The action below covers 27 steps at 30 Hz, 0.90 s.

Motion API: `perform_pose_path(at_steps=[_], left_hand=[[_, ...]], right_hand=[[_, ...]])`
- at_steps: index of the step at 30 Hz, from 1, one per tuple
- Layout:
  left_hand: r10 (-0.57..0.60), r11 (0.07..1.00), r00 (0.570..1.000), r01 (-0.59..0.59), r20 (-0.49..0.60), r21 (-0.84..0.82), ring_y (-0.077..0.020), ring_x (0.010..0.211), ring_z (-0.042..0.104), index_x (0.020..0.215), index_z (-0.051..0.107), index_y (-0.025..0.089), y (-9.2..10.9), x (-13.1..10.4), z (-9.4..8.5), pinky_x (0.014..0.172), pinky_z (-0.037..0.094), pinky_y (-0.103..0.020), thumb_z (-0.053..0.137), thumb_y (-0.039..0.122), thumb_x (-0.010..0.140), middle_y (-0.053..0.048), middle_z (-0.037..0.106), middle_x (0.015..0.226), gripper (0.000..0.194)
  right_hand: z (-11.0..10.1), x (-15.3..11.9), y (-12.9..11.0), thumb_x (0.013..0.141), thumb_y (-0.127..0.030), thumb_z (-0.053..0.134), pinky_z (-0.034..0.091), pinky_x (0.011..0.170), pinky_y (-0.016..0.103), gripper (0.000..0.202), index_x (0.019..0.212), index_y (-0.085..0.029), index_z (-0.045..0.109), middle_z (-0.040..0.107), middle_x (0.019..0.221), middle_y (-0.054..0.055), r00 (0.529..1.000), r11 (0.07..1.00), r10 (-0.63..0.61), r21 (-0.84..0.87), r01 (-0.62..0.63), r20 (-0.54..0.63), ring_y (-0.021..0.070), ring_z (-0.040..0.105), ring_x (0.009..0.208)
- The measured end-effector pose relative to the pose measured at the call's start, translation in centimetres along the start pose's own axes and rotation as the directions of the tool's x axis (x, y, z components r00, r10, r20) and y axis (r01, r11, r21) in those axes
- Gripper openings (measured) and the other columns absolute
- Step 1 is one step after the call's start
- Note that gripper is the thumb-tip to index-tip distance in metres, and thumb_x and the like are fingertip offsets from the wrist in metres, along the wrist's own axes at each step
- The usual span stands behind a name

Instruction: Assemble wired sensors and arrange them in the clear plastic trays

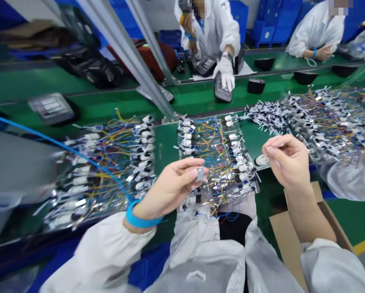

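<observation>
**One piece in hand, three batches of wires laid out**

The left hand (174, 185) pinches a small grey piece (199, 175) between thumb and fingers, above the near part of the worktop (165, 146). The right hand (290, 160), over the near edge further right, has its thumb and forefinger drawn narrow; the view is too coarse to tell whether something thin sits between them. A white part (261, 160) rests just beside those fingertips.

As for what is done, the wires appear already sorted. The middle batch (213, 142) runs from near the far edge to the near edge, white ends down both sides, with a few strands spilling over the near edge. The left batch (109, 158) covers the worktop's left end in similar rows, and the right batch (331, 118) fills the far right corner. Many ends seem to carry pale tags.

As for what is left, the grey piece is held up, set on nothing, and a heap of strips (267, 116) lies loose by the far edge. I judge the work to be partway through; the number of finished ends cannot be counted.
</observation>
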State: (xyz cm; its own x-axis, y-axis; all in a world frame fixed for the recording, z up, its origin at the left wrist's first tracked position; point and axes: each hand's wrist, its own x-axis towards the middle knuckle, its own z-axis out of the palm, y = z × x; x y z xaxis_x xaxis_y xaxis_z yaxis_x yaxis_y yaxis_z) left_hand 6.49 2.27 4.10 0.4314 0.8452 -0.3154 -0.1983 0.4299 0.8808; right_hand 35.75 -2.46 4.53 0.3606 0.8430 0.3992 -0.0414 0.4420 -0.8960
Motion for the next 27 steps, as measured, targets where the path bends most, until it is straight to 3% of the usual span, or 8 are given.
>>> perform_pose_path(at_steps=[5, 9, 16, 22, 27], left_hand=[[0.104, 0.986, 0.993, -0.109, -0.050, -0.127, -0.0162, 0.080, 0.069, 0.103, 0.085, 0.034, -2.5, -1.3, 2.2, 0.064, 0.053, -0.027, 0.102, 0.043, 0.061, -0.002, 0.076, 0.086, 0.045], [0.174, 0.973, 0.976, -0.190, -0.130, -0.129, -0.0123, 0.066, 0.058, 0.091, 0.084, 0.031, -3.9, -1.4, 2.8, 0.059, 0.049, -0.028, 0.098, 0.044, 0.067, -0.001, 0.074, 0.082, 0.031], [0.214, 0.945, 0.965, -0.243, -0.149, -0.220, -0.0112, 0.067, 0.065, 0.088, 0.082, 0.027, -4.9, -1.3, 3.2, 0.061, 0.055, -0.023, 0.102, 0.043, 0.064, 0.000, 0.075, 0.081, 0.035], [0.263, 0.912, 0.957, -0.288, -0.121, -0.293, -0.0070, 0.060, 0.066, 0.083, 0.079, 0.020, -5.4, -0.9, 3.5, 0.051, 0.051, -0.016, 0.099, 0.032, 0.072, -0.003, 0.078, 0.091, 0.027], [0.281, 0.923, 0.953, -0.301, -0.113, -0.240, -0.0107, 0.059, 0.070, 0.081, 0.078, 0.018, -5.7, -0.7, 3.2, 0.051, 0.053, -0.017, 0.100, 0.031, 0.070, -0.004, 0.079, 0.080, 0.028]], right_hand=[[5.5, -4.0, 0.3, 0.086, -0.015, 0.080, 0.064, 0.071, 0.047, 0.025, 0.090, -0.040, 0.082, 0.077, 0.086, 0.001, 0.972, 0.998, -0.021, -0.054, 0.035, 0.232, 0.0236, 0.073, 0.081], [8.0, -5.8, 1.1, 0.086, -0.014, 0.078, 0.063, 0.070, 0.050, 0.030, 0.094, -0.043, 0.081, 0.078, 0.088, -0.001, 0.960, 0.998, -0.037, -0.036, 0.049, 0.278, 0.0245, 0.073, 0.079], [8.5, -6.7, 2.0, 0.088, -0.012, 0.078, 0.062, 0.071, 0.044, 0.024, 0.090, -0.037, 0.080, 0.077, 0.086, 0.001, 0.970, 0.998, -0.043, -0.040, 0.054, 0.238, 0.0221, 0.071, 0.080], [8.5, -6.9, 1.8, 0.089, -0.008, 0.078, 0.059, 0.077, 0.035, 0.017, 0.085, -0.025, 0.077, 0.078, 0.087, 0.003, 0.978, 0.999, -0.033, 0.003, 0.033, 0.206, 0.0169, 0.072, 0.083], [8.5, -7.1, 2.0, 0.089, -0.009, 0.079, 0.060, 0.077, 0.034, 0.017, 0.083, -0.024, 0.076, 0.078, 0.086, 0.003, 0.984, 1.000, -0.016, 0.025, 0.012, 0.176, 0.0172, 0.073, 0.083]])
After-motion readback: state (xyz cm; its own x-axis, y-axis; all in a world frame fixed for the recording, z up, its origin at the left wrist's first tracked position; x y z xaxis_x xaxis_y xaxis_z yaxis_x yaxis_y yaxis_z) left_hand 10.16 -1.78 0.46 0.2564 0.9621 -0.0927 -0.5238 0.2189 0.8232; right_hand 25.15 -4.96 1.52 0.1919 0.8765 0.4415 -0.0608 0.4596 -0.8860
